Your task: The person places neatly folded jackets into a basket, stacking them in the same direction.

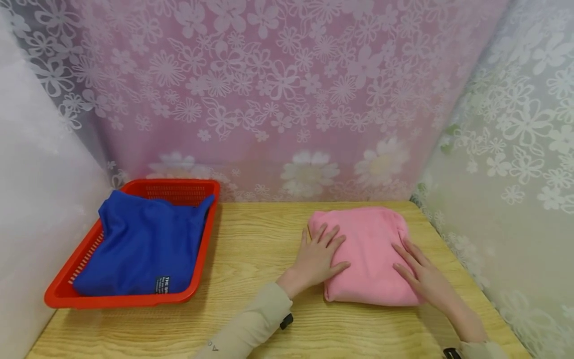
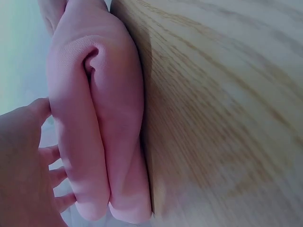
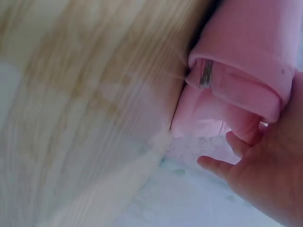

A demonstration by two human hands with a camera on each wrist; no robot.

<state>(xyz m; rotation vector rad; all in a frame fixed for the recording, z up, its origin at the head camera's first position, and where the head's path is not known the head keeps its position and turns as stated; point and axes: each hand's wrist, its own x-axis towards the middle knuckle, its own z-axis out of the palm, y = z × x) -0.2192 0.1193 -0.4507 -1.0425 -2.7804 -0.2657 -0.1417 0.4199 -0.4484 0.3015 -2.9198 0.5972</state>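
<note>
A pink garment (image 1: 367,259), folded into a thick squarish bundle, lies on the right part of the table. My left hand (image 1: 316,259) rests on its left side with the fingers spread and fairly straight. On the opposite edge lies my right hand (image 1: 428,279), fingers extended over the top of the cloth. The left wrist view shows the rolled layers of the pink garment (image 2: 94,118) from the side, fingertips touching the upper layer. In the right wrist view the folded edge of the garment (image 3: 246,61) shows a small metallic-looking piece (image 3: 206,74) between layers.
A red plastic basket (image 1: 204,259) stands at the left of the wooden table (image 1: 255,239). Inside it is a folded blue garment (image 1: 139,244) with a dark printed label (image 1: 163,284). Flowered curtains (image 1: 269,99) hang behind and on both sides.
</note>
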